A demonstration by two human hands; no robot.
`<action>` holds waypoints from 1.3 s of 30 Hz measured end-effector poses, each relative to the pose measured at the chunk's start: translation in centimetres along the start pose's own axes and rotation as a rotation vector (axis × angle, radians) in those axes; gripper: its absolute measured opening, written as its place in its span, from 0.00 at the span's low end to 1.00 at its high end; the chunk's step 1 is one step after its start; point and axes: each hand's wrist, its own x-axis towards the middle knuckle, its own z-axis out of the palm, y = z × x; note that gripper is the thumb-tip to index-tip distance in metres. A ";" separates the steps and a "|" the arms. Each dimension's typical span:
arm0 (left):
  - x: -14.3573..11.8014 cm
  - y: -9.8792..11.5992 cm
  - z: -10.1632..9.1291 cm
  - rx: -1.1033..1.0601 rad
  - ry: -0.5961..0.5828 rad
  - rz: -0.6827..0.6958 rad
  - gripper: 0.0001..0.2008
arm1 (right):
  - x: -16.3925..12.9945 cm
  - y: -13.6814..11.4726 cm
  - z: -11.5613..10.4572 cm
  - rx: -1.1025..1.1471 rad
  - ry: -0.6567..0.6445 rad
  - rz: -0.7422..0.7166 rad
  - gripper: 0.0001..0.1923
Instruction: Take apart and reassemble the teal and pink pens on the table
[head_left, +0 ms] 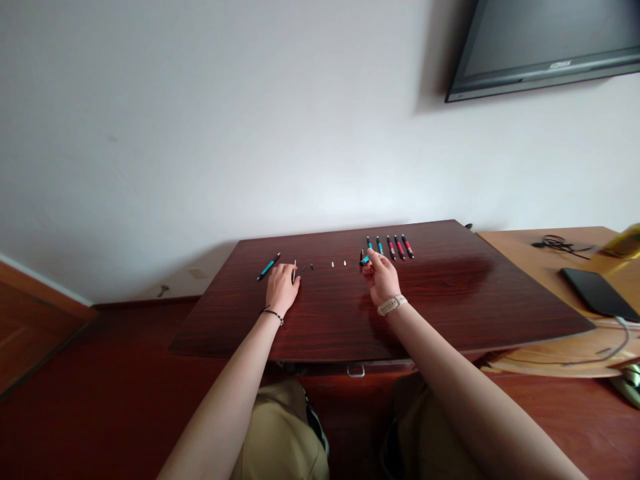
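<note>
Fingers of the right hand (383,279) pinch a blue pen (365,260) lifted clear of the counter (450,287), while the left hand (281,288) lies loosely spread, steadying small parts (295,267) at its fingertips.

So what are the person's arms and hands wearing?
Both arms are bare, with no sleeves and no gloves. The left hand has a thin dark cord bracelet at the wrist, with a small bead or knot on it. The right hand has a pale, light-coloured band at the wrist, wider than the bracelet, like a watch strap. No rings show.
</note>
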 end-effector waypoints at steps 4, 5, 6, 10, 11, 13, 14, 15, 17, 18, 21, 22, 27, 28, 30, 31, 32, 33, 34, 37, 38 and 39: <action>0.1 0.8 -0.4 -0.039 -0.013 0.059 0.08 | 0.0 0.1 -0.1 -0.272 -0.077 -0.172 0.25; 0.1 1.1 -0.6 -0.059 -0.010 0.075 0.08 | -0.1 0.1 -0.2 -0.341 -0.117 -0.211 0.25; 0.2 1.4 -0.8 -0.086 -0.003 0.093 0.07 | -0.2 0.2 -0.2 -0.412 -0.161 -0.246 0.24; 0.3 3.2 -1.5 -0.261 0.015 0.206 0.07 | -0.6 0.6 -0.3 -0.699 -0.354 -0.362 0.16; 0.2 3.7 -1.7 -0.311 0.005 0.237 0.07 | -0.8 0.7 -0.3 -0.753 -0.396 -0.384 0.14; 0.2 4.7 -1.8 -0.405 -0.030 0.286 0.09 | -1.1 0.9 -0.1 -0.827 -0.457 -0.416 0.13; 0.1 5.1 -1.8 -0.443 -0.050 0.298 0.11 | -1.2 1.1 0.0 -0.849 -0.474 -0.424 0.14; 0.1 5.5 -1.7 -0.477 -0.066 0.298 0.11 | -1.3 1.2 0.1 -0.860 -0.484 -0.429 0.15; 0.1 6.0 -1.4 -0.533 -0.082 0.265 0.10 | -1.4 1.5 0.2 -0.865 -0.498 -0.432 0.17; 0.1 6.2 -1.3 -0.560 -0.081 0.239 0.09 | -1.4 1.6 0.2 -0.866 -0.501 -0.435 0.17; 0.3 6.2 -0.8 -0.626 -0.055 0.173 0.06 | -1.1 2.1 -0.1 -0.909 -0.507 -0.437 0.18; 0.3 6.1 -0.8 -0.632 -0.047 0.162 0.06 | -0.9 2.2 -0.3 -0.944 -0.510 -0.432 0.18; 0.3 5.4 -0.5 -0.492 -0.056 0.125 0.03 | -0.3 2.3 -0.8 -1.154 -0.509 -0.439 0.20; 0.2 5.2 -0.4 -0.461 -0.069 0.117 0.03 | -0.2 2.2 -0.8 -1.185 -0.500 -0.441 0.19; 0.1 4.8 -0.3 -0.416 -0.093 0.106 0.04 | -0.1 2.0 -0.8 -1.238 -0.475 -0.434 0.18; 0.1 4.6 -0.2 -0.399 -0.099 0.102 0.04 | -0.1 1.9 -0.8 -1.259 -0.463 -0.426 0.18; 0.0 4.5 -0.1 -0.381 -0.102 0.099 0.04 | -0.1 1.8 -0.7 -1.278 -0.451 -0.417 0.17; 0.0 4.3 0.0 -0.361 -0.107 0.096 0.04 | 0.0 1.7 -0.7 -1.295 -0.442 -0.411 0.17; 0.0 4.1 0.1 -0.341 -0.114 0.096 0.04 | 0.0 1.6 -0.7 -1.310 -0.434 -0.410 0.17; 0.0 3.9 0.3 -0.294 -0.142 0.107 0.04 | 0.0 1.3 -0.5 -1.350 -0.413 -0.436 0.18; 0.1 4.0 0.3 -0.285 -0.144 0.114 0.04 | 0.0 1.2 -0.5 -1.365 -0.404 -0.449 0.19; 0.1 4.2 0.3 -0.279 -0.138 0.119 0.05 | 0.0 1.1 -0.4 -1.381 -0.395 -0.459 0.20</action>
